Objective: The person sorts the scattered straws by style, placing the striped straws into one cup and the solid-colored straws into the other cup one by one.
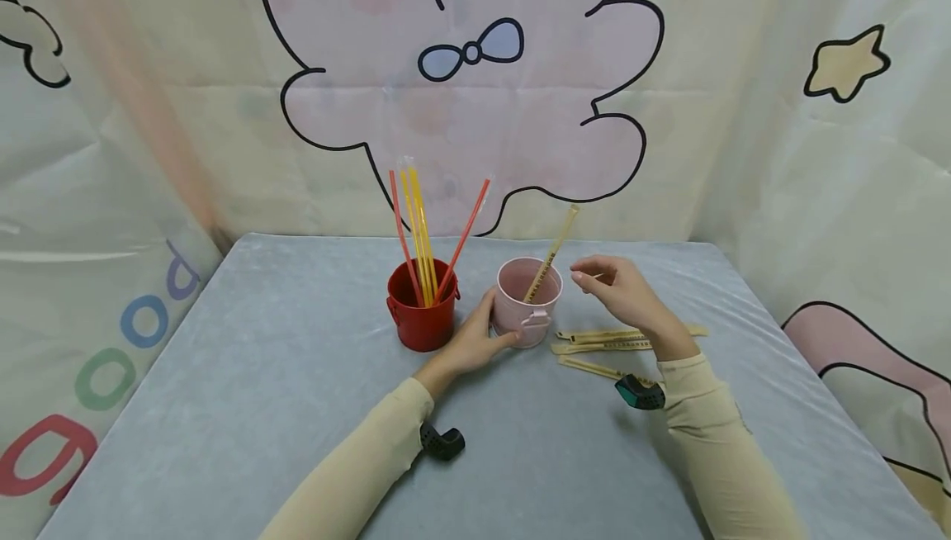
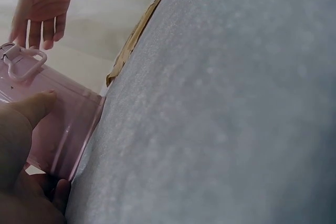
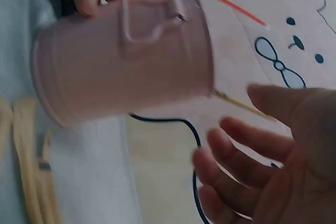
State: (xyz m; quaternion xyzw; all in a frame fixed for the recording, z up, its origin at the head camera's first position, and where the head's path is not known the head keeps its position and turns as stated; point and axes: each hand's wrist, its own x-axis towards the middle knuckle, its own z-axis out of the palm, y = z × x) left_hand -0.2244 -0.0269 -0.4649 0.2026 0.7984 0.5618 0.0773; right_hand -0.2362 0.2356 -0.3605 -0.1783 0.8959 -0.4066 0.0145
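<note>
My left hand (image 1: 470, 343) grips the lower side of a small pink bucket (image 1: 520, 321), its thumb across the front. In the left wrist view the bucket (image 2: 68, 119) stands on the cloth with a wire handle loop on its side. One slim beige paper-wrapped stick (image 1: 553, 253) with dark printing leans inside it, tilted right. My right hand (image 1: 620, 288) hovers right of the bucket's rim, apart from it. In the right wrist view that hand (image 3: 278, 166) has loosely bent fingers and nothing between them; the stick shows beyond the rim.
Left of the pink bucket stands a red bucket (image 1: 422, 325) with red straws (image 1: 464, 234) and yellow straws (image 1: 419, 226) in clear wrap. Several beige wrapped sticks (image 1: 602, 348) lie on the grey-blue tablecloth (image 1: 260, 408) under my right forearm. A printed curtain (image 1: 706, 111) hangs behind.
</note>
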